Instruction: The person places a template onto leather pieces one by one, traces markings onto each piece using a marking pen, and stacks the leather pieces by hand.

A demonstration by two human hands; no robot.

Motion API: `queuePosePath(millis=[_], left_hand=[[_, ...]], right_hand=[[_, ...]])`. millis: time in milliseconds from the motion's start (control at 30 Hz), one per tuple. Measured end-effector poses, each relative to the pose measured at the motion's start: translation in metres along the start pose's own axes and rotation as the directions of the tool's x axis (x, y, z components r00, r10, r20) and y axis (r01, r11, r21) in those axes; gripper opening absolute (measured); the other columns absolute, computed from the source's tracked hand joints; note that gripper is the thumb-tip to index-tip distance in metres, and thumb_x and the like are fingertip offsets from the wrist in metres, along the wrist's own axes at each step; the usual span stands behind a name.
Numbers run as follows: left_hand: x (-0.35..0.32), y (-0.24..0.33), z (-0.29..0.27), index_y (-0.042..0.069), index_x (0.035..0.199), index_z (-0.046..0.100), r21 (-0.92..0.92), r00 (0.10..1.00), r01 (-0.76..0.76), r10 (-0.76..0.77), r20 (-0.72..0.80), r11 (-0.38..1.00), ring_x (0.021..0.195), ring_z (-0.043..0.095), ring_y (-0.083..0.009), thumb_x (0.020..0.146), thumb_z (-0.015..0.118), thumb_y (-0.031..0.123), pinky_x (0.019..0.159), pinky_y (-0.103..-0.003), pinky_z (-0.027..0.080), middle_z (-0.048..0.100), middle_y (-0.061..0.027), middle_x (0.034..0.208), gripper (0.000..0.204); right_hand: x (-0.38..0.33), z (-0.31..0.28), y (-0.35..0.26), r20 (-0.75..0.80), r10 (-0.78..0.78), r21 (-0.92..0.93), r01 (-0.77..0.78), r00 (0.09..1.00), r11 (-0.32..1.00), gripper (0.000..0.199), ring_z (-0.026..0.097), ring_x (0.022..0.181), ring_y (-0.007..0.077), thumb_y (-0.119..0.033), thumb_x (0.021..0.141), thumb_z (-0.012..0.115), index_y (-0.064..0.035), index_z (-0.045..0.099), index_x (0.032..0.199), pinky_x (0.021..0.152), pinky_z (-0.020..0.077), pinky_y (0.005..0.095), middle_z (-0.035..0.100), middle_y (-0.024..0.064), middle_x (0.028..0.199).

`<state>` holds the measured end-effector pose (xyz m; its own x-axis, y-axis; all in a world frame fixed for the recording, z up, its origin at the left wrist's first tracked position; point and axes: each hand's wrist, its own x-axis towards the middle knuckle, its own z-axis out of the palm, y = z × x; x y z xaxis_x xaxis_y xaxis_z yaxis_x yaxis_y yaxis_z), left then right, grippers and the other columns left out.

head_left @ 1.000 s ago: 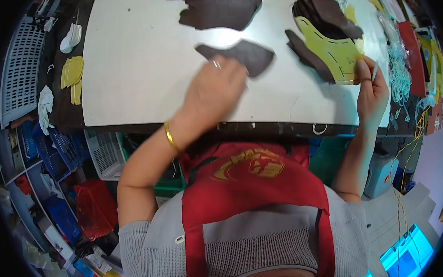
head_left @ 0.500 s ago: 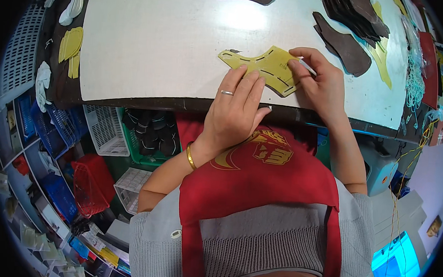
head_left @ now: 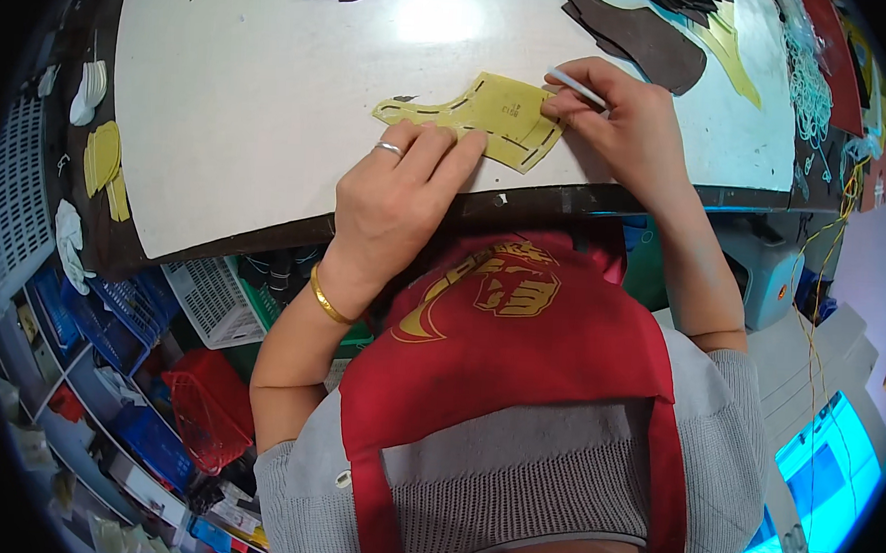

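Your left hand lies flat, fingers spread, pressing the yellow pattern template onto the table; your right hand pinches a white pen at its edge.

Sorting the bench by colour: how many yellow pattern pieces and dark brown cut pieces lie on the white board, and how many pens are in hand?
Yellow pattern pieces: 2, one under both hands, one at the far edge
Dark brown cut pieces: at least 2, overlapping, exact count unclear
White pen in the right hand: 1
Total: at least 5
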<state>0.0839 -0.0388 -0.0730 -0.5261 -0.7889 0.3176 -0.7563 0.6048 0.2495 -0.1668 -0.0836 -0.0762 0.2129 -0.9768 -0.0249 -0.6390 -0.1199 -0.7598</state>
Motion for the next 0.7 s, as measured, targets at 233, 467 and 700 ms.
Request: queuePosePath(millis=[233,467,700], left_hand=[[-0.003,0.007,0.001,0.014,0.120,0.073,0.065,0.993,-0.111,0.109,0.040,0.992,0.097,0.064,-0.0238,0.080,0.070,0.010,0.077,-0.034,0.058,0.064,-0.0047,0.105,0.040],[-0.010,0.024,0.016,0.001,0.117,0.070,0.067,0.999,-0.041,0.043,-0.026,0.997,0.107,0.061,-0.0341,0.085,0.063,0.013,0.098,-0.048,0.053,0.063,-0.0165,0.112,0.035],[-0.013,0.025,0.023,0.001,0.111,0.070,0.128,0.995,-0.053,0.063,-0.079,0.990,0.110,0.061,-0.0317,0.090,0.058,0.021,0.101,-0.053,0.051,0.063,-0.0148,0.113,0.032]], right_hand=[[0.005,-0.004,0.000,-0.167,-0.246,-0.221,0.206,0.955,0.953,0.020,0.071,0.079,0.0275,-0.018,0.086,0.079,-0.0074,0.072,0.101,0.068,0.0553,0.0374,0.073,0.0081,0.088],[0.034,0.003,-0.041,0.081,-0.434,-0.180,0.441,0.897,0.879,0.020,0.069,0.082,0.0253,-0.022,0.100,0.054,-0.0089,0.068,0.101,0.069,0.0536,0.0368,0.070,0.0071,0.097],[0.062,0.052,-0.074,0.387,-0.295,-0.056,0.342,0.873,0.938,0.027,0.071,0.077,0.0235,-0.034,0.103,0.062,-0.0081,0.070,0.098,0.068,0.0543,0.0318,0.072,0.0078,0.084]])
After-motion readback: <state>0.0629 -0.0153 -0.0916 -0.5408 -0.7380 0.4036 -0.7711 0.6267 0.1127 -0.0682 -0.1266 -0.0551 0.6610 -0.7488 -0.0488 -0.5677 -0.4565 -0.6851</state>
